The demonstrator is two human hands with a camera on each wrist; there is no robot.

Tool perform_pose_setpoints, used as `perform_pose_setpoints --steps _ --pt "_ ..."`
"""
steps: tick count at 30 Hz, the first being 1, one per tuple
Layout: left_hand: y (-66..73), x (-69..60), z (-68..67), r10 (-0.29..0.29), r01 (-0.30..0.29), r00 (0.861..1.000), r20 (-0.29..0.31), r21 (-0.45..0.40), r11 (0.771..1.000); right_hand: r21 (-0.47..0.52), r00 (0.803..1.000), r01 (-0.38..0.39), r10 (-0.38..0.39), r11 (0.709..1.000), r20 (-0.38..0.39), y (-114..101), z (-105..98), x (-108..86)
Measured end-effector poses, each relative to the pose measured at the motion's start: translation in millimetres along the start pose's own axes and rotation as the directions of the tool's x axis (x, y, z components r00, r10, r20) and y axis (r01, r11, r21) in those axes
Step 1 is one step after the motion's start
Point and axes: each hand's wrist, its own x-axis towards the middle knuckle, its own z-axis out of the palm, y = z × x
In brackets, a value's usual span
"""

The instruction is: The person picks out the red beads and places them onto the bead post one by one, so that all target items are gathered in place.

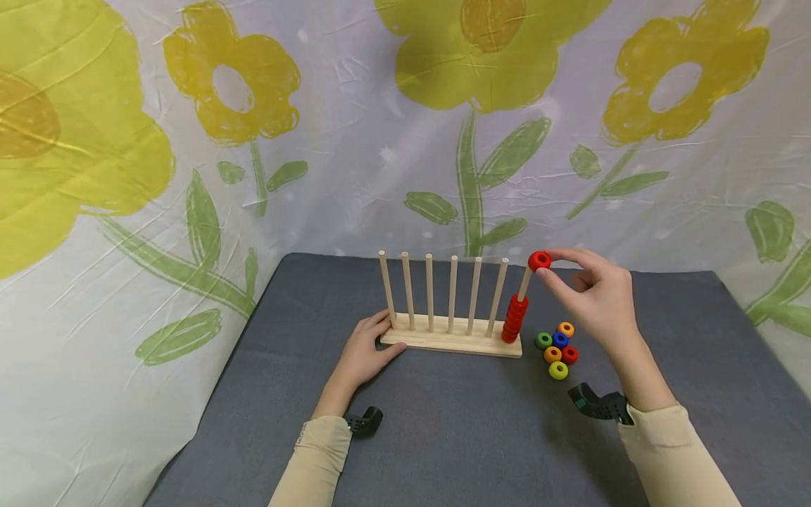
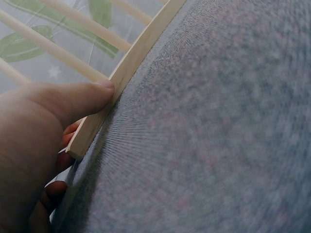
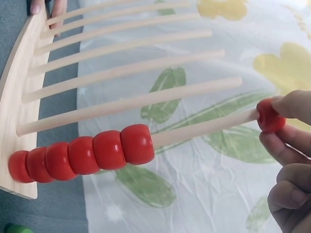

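A wooden peg stand [image 1: 451,343] has several upright pegs in a row. My left hand [image 1: 364,351] grips its left end; in the left wrist view the thumb [image 2: 90,99] lies on the base's front edge, the other fingers behind it. On the rightmost peg sits a stack of several red beads [image 3: 107,151]. Between thumb and fingertips my right hand [image 1: 598,292] pinches another red bead [image 3: 270,117] at that peg's top. The peg's tip meets this bead; how far it goes in is hidden. The other pegs carry no beads.
Right of the stand, loose beads lie together on the grey cloth: green [image 1: 543,341], blue [image 1: 560,341], red [image 1: 569,355], yellow [image 1: 558,371] and two orange. A flower-patterned curtain [image 1: 355,176] hangs behind the table. Black devices [image 1: 598,406] sit on both wrists.
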Motion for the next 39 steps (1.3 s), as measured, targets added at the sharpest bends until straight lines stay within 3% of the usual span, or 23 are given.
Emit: perform_pose_setpoints --steps 17,39 --pt "-1.8 -0.4 1.3 0.0 0.0 1.0 -0.005 -0.001 1.0 0.002 1.0 0.022 -0.022 1.0 0.02 4 8 4.9" --pt "0.7 0.0 0.0 -0.011 0.011 1.0 0.001 0.001 1.0 -0.031 0.998 -0.022 0.024 0.999 0.066 8 11 0.8"
